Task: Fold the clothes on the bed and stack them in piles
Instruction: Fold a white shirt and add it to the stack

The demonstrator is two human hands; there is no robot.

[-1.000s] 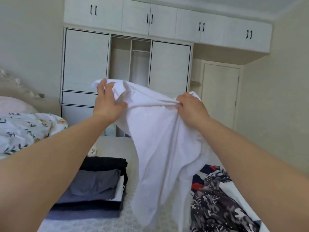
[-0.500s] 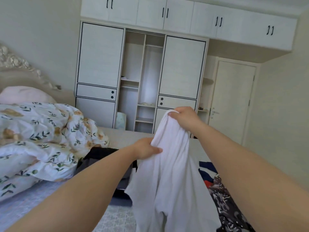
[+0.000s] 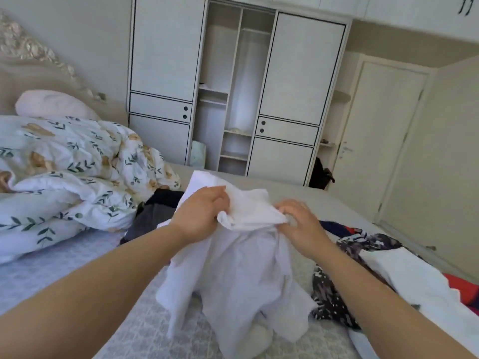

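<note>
A white garment (image 3: 241, 275) hangs bunched over the bed (image 3: 145, 330), its lower part touching the sheet. My left hand (image 3: 199, 215) grips its upper left edge with thumb and fingers curled round the cloth. My right hand (image 3: 300, 224) pinches the upper right edge of the same garment. Behind my left hand lies a stack of folded dark clothes (image 3: 153, 216), partly hidden. To the right is a heap of unfolded clothes (image 3: 363, 257), patterned black-and-white, red, navy and white.
A floral duvet (image 3: 67, 172) is bunched at the left with a pink pillow (image 3: 51, 104) behind it. A white wardrobe (image 3: 233, 86) with an open middle section stands beyond the bed. A closed door (image 3: 383, 136) is at the right.
Both hands have dropped from chest height down toward the bed with the white garment. The left hand has moved up to grip its top edge. The view has tilted down.
</note>
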